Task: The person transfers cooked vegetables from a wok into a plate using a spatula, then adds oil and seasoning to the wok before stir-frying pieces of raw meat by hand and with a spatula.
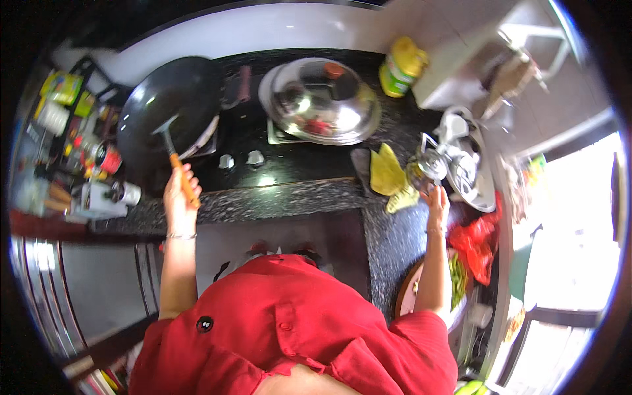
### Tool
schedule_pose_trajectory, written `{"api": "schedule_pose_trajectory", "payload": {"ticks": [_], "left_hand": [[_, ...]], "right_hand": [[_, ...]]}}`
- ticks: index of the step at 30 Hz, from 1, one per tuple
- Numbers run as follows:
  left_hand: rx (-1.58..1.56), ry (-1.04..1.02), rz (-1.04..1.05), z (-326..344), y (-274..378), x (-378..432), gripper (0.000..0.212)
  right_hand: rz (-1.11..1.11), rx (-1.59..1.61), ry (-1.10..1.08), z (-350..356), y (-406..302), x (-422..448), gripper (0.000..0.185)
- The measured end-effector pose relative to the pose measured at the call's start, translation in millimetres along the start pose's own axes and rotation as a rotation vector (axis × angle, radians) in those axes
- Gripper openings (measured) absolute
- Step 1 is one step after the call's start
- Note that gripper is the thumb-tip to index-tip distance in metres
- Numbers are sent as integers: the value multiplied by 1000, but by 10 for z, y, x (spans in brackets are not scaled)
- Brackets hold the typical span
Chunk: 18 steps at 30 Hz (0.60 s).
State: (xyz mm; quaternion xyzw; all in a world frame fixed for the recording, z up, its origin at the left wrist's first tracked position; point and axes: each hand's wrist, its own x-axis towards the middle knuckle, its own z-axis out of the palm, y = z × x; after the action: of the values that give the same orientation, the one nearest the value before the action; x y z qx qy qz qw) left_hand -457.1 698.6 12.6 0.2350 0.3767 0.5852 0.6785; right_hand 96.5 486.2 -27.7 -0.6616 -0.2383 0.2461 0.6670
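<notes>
My left hand (180, 190) is closed around the orange handle of a metal spatula (168, 140). Its flat blade points into a dark wok (170, 98) on the left burner, near the pan's inner wall. On the right, the fingers of my right hand (436, 203) are at the near side of a small glass pot with a lid (428, 168) and seem to grip its handle; blur hides the exact hold. Just left of that pot lie yellow cloths (387, 173) on the counter. A pan under a shiny domed metal lid (323, 106) covers the right burner.
Two stove knobs (240, 160) sit between the burners. A yellow oil jug (402, 66) stands at the back right. Metal ware fills an oval tray (481, 192) beside a red plastic bag (476, 242). Green vegetables (458, 281) lie near my right forearm. Bottles and jars (101, 155) crowd the left.
</notes>
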Motion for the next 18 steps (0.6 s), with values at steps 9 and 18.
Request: {"api": "schedule_pose_trajectory", "payload": {"ticks": [9, 18], "left_hand": [[35, 24, 83, 149, -159, 113, 25], [4, 5, 48, 557, -483, 98, 23]], "right_hand": [[-73, 115, -103, 590, 464, 642, 28], [-16, 150, -73, 709, 558, 1099, 25]]}}
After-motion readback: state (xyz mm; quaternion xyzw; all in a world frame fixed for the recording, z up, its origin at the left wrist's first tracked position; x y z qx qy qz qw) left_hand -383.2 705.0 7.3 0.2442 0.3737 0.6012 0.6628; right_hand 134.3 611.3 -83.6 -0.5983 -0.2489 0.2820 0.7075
